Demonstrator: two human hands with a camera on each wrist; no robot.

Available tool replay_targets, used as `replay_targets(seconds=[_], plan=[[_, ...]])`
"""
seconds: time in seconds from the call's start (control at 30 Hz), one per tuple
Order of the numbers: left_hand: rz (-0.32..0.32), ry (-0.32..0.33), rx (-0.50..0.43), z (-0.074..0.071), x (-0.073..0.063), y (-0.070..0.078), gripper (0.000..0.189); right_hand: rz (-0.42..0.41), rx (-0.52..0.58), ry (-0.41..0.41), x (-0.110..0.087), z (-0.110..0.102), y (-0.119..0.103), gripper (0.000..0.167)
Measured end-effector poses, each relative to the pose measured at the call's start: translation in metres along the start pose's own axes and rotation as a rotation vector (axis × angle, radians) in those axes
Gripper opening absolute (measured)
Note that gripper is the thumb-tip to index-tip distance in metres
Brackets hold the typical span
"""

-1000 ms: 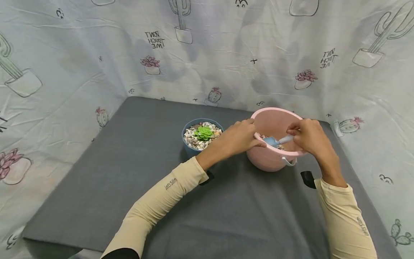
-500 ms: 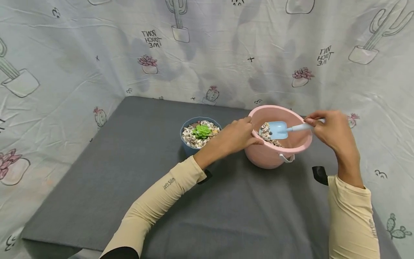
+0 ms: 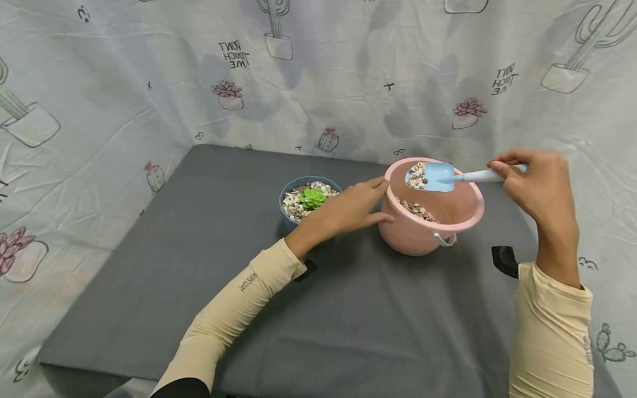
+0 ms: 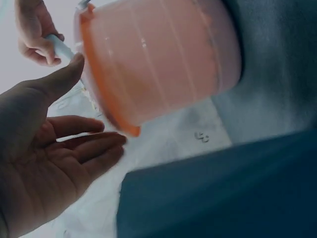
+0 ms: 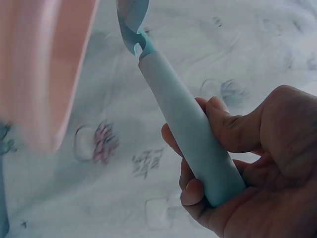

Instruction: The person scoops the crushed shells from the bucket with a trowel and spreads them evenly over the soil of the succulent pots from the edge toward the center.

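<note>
My right hand (image 3: 547, 193) grips the pale handle of a small light-blue hand trowel (image 3: 442, 177), held level above the pink bucket (image 3: 415, 237). Small shells and pebbles (image 3: 416, 176) lie at the front of its blade. In the right wrist view, thumb and fingers wrap the trowel handle (image 5: 185, 129). More shells (image 3: 417, 210) are inside the bucket. At the bucket's left rim is my left hand (image 3: 345, 209), its fingers extended and thumb spread. The left wrist view shows that hand (image 4: 54, 158) with nothing in its palm, fingertips close to the bucket rim (image 4: 101, 89).
Left of the bucket stands a blue pot (image 3: 287, 222) holding shells and a green succulent (image 3: 313, 198), partly behind my left hand. A white handle (image 3: 444, 240) hangs on the bucket's front. Grey cloth (image 3: 199, 249) covers the table, and a cactus-print curtain (image 3: 308, 72) surrounds it.
My right hand has lifted the trowel up out of the bucket and to the right, shells on its blade. My left hand has loosened from the rim and shifted slightly left.
</note>
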State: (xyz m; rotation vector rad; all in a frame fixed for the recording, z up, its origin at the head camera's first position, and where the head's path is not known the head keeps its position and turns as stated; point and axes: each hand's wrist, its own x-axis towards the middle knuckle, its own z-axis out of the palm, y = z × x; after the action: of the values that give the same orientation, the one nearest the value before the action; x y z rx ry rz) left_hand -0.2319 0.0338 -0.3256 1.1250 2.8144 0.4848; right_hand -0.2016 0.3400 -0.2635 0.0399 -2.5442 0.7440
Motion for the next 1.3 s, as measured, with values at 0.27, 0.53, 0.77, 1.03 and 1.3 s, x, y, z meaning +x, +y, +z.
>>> replay_targets(seconds=[0.27,0.53,0.77,1.03,1.3], plan=[[-0.140,0.041,-0.048,-0.030,-0.056,-0.052,0.095,-0.055,0.121,-0.017,0.005,0.021,-0.046,0.016],[-0.250,-0.031,-0.170,-0.032,-0.085,-0.105,0.119,-0.179,0.133,-0.155,0.009,0.070,-0.091,0.014],[-0.260,-0.085,-0.234,-0.019,-0.083,-0.110,0.128,-0.197,0.055,-0.354,0.021,0.112,-0.137,0.019],[-0.325,-0.089,-0.245,-0.021,-0.089,-0.113,0.131,-0.303,-0.076,-0.368,0.026,0.124,-0.174,0.019],[-0.366,-0.090,-0.223,-0.026,-0.098,-0.123,0.132,-0.440,-0.113,-0.306,0.027,0.127,-0.201,0.017]])
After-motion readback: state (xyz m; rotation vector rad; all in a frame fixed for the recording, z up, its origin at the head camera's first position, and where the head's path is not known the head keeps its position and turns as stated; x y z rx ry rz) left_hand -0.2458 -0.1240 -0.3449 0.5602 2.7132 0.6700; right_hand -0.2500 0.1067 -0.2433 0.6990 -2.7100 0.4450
